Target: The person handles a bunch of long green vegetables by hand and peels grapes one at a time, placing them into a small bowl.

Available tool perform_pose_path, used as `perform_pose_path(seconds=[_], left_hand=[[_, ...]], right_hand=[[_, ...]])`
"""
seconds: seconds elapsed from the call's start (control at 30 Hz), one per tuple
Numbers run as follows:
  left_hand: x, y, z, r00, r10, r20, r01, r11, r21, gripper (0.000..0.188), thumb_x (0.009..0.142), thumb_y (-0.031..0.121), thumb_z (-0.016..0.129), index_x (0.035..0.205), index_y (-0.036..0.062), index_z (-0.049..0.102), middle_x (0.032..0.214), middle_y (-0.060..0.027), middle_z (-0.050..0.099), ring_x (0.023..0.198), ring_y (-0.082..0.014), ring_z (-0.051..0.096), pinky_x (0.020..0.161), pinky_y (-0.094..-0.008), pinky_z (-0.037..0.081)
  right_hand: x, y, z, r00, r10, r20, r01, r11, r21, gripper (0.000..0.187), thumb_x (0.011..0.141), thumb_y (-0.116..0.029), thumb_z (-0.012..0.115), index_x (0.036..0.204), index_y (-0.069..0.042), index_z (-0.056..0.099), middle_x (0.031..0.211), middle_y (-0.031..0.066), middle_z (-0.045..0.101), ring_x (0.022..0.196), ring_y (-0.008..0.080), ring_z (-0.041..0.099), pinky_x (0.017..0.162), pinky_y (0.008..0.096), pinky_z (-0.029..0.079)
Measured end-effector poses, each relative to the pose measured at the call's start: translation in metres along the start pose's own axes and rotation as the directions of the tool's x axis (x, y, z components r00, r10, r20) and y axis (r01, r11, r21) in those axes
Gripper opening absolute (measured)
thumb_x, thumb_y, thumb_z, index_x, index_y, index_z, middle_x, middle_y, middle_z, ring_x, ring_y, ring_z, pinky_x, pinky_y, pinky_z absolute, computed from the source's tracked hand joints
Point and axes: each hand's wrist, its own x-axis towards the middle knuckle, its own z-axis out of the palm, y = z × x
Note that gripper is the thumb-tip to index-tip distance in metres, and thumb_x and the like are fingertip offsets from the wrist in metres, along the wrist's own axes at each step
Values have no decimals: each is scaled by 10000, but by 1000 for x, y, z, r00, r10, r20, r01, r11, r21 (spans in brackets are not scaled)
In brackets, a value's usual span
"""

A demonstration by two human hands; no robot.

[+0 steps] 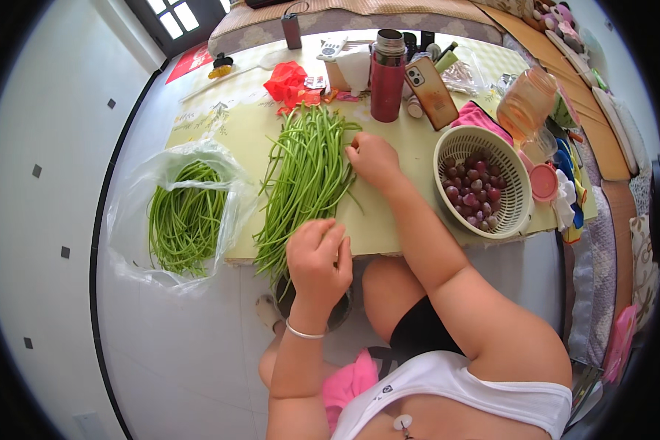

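Long beans (306,172) heaped on the table (396,220), too many to count; light, limp, they snap, so best pinched near one end. My left hand (317,262) is curled on a bean at the near edge. My right hand (372,158), fingers bent, pinches the heap's far side. One bag (185,213) holds more; one basket (482,182)

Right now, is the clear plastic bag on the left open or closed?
Open. The plastic bag has its mouth spread wide, and the green beans inside lie uncovered.

Both hands (317,258) at green beans (306,176)
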Motion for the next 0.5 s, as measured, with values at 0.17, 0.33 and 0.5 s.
perform_pose_path(seconds=[0.17,0.33,0.5], left_hand=[[-25,25,22,976,94,194,-75,992,-104,99,708,40,701,784,27,638,842,-120,640,820,-303,610,737,-408,476],[-55,55,36,895,241,375,-180,965,-192,144,657,90,716,670,50,578,765,-109,558,777,-310,556,699,-424,447],[-82,102,26,818,256,515,-100,945,-310,193,616,150,757,622,67,583,759,-107,507,822,-303,515,711,-419,425]], right_hand=[[-4,-9,4,998,-46,-46,47,998,31,252,849,-300,604,899,-54,628,824,176,677,790,379,659,706,486,521],[2,-3,12,997,-32,-76,36,998,57,235,857,-295,597,895,-64,613,821,168,680,774,370,664,696,481,523],[9,5,26,990,6,-140,1,999,47,189,855,-268,563,892,-89,611,792,153,683,750,363,669,675,479,523]])
